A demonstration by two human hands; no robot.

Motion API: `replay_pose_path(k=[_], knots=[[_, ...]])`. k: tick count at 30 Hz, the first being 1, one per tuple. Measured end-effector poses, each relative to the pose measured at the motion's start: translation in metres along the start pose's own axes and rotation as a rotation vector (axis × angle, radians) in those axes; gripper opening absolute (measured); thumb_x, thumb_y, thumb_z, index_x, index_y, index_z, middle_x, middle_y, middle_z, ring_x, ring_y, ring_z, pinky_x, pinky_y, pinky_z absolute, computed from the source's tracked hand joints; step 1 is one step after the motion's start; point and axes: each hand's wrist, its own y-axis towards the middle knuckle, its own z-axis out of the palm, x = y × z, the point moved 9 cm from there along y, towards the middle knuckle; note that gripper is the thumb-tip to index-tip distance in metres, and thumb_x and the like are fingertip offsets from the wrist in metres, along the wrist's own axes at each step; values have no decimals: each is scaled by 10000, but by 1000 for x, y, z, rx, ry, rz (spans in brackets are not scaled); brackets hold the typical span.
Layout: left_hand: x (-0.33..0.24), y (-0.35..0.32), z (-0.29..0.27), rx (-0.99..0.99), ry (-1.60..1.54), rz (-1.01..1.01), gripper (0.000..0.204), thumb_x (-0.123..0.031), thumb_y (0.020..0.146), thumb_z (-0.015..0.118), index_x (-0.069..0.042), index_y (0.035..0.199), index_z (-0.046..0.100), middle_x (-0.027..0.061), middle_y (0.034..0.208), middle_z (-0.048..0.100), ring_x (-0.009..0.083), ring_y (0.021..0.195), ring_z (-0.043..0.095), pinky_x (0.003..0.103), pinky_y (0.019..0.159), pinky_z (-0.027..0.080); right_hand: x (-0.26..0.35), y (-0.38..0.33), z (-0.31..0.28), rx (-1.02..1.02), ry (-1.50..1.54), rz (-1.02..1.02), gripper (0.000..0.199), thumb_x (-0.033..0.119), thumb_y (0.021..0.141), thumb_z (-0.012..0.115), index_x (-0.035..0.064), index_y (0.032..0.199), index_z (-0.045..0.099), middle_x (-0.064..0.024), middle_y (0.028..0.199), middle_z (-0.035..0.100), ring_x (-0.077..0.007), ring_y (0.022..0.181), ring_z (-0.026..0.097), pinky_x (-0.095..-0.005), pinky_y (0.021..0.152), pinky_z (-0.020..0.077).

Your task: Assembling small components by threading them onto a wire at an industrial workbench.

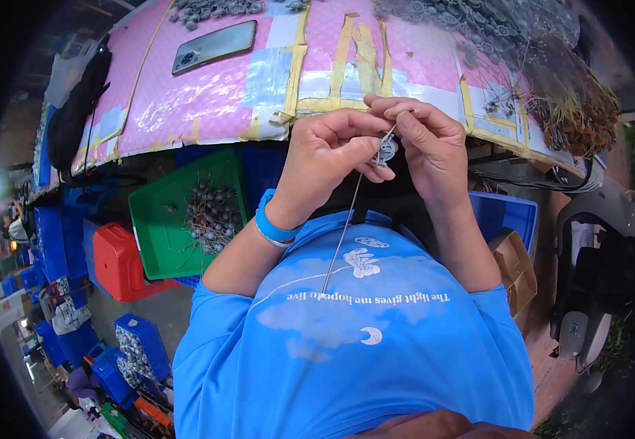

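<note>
The left grip (pixel 325 146) partly hides the small, round grey part (pixel 385 151).

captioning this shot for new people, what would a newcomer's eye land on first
Probably the bright blue shirt filling the lower middle. Above it, the left hand holds a small grey part, the right hand close beside, a thin wire trailing below. Further left is a green tray with grey pieces.

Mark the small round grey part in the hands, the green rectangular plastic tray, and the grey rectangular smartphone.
Small round grey part (pixel 385 153): head view, visible face.
Green rectangular plastic tray (pixel 156 238): head view, bare floor at left.
Grey rectangular smartphone (pixel 216 48): head view, middle of back.
</note>
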Motion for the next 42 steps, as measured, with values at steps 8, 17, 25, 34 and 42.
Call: replay_pose_path(k=[8,17,25,34,42], knots=[[9,8,-8,-16,-36,91,244,8,870,628,78,1103,611,189,1016,682,241,740,724,277,621,606,-37,1,-6,-143,256,344,114,67,935,636,-19,978,696,-126,1005,710,-133,820,648,-269,722,550],[3,26,-14,89,74,69,476,150,758,698,98,1211,565,156,1017,687,240,871,727,336,809,617,-42,21,-11,-119,130,411,168,93,931,636,-25,1046,669,-97,970,692,-137,842,677,-266,732,562],[-5,43,-30,49,157,-6,439,123,757,705,84,1171,567,102,890,699,233,879,730,303,792,598,75,94,-128,-374,-1177,-47,173,70,887,630,25,1020,731,-54,898,731,-126,750,657,-262,707,527],[2,37,-26,71,93,-26,433,127,798,692,58,1205,562,115,967,688,243,937,721,295,829,588,78,110,-129,-25,-1834,85,179,118,843,664,70,1008,713,-126,924,639,-294,889,630,-362,771,495],[0,18,-15,19,145,32,425,120,792,715,62,1188,574,85,957,635,215,945,715,255,808,586,55,93,-65,68,-1946,-662,49,130,836,626,99,837,665,-65,880,632,-266,834,647,-362,680,530]])
